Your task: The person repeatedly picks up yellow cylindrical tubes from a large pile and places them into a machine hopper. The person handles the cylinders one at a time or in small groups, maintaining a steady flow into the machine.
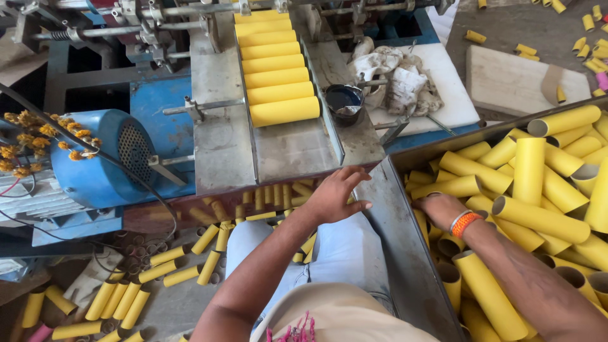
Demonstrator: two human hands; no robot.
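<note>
Head view: left hand (334, 197) open, fingers spread, holding nothing, resting at near edge of metal chute (291, 149). Right hand (441, 209) dug into yellow tubes (538, 218) in metal bin (396, 215); fingers buried, grip cannot be told. Tubes in bin lie jumbled, long axes every way, one upright-looking, several open ends toward camera. Row of tubes (277, 63) on chute lies crosswise, axes left-right, stacked away from person.

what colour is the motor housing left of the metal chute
Blue, with a dark perforated end grille; the motor housing shows clearly in the head view.
</note>
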